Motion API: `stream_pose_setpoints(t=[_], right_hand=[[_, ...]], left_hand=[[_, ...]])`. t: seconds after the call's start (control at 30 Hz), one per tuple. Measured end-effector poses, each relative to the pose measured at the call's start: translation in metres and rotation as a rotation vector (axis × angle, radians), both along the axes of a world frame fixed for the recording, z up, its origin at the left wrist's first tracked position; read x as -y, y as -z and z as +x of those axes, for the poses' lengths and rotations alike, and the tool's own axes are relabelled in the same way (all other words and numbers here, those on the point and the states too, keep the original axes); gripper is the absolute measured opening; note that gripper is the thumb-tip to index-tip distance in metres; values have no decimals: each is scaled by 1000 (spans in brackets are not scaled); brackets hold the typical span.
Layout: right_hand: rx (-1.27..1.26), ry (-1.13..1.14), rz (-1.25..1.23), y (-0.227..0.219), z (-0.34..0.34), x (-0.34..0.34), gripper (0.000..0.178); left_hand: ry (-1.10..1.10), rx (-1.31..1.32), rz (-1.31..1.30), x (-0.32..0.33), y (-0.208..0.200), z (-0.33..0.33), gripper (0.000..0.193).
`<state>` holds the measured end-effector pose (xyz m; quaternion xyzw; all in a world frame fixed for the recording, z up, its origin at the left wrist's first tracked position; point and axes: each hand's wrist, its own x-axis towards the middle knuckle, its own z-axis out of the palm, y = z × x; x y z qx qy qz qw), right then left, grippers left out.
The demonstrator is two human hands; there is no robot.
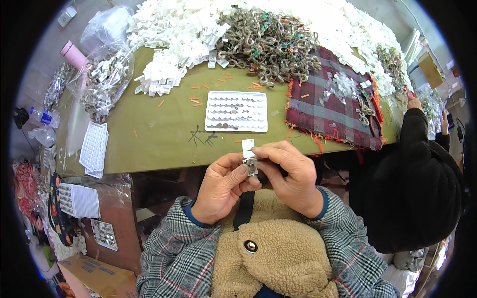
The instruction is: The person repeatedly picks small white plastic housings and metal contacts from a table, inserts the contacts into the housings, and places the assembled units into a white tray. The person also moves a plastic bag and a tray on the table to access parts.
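Above the table's front edge, both my hands hold a small plastic case [248, 148] with a white flap standing up and a clear, greyish lower part. My left hand [222, 186] is closed, its thumb and fingers gripping the lower part. My right hand [290, 169] pinches the same case from the right near the flap's base; its fingertips partly cover it. Just beyond my hands lies a white tray [209, 111] with rows of round hollows. Several silvery discs like button cells [223, 125] sit in its near row, others around its middle.
Loose white plastic cases [164, 74] and grey looped cords [268, 44] are heaped at the back. Orange strips [194, 101] lie scattered. A plaid cloth [318, 107] bears clear pieces. White trays [93, 149] are stacked at left. A co-worker in black [412, 179] is at right.
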<state>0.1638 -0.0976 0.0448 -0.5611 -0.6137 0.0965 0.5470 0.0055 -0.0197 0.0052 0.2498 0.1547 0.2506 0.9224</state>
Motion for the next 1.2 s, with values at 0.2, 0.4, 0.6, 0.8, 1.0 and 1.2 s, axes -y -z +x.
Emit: stream_pose_setpoints(t=[0.2,0.4,0.6,0.8,1.0,1.2], right_hand=[[271,-44,248,9,4,-17,39],[265,-35,175,13,21,-28,42],[-83,101,-199,23,71,4,12],[-150,103,-691,53,76,134,8],[-703,-97,-1179,44,67,231,18],[-934,-24,-1216,41,49,251,17]], left_hand=[[-53,-191,78,-6,-12,2,19],[-74,-273,87,-31,-21,9,18],[104,-283,154,-51,-23,12,19],[384,-360,214,-47,-22,12,18],[409,-339,219,-39,-21,20,19],[365,-302,241,-24,-26,16,20]])
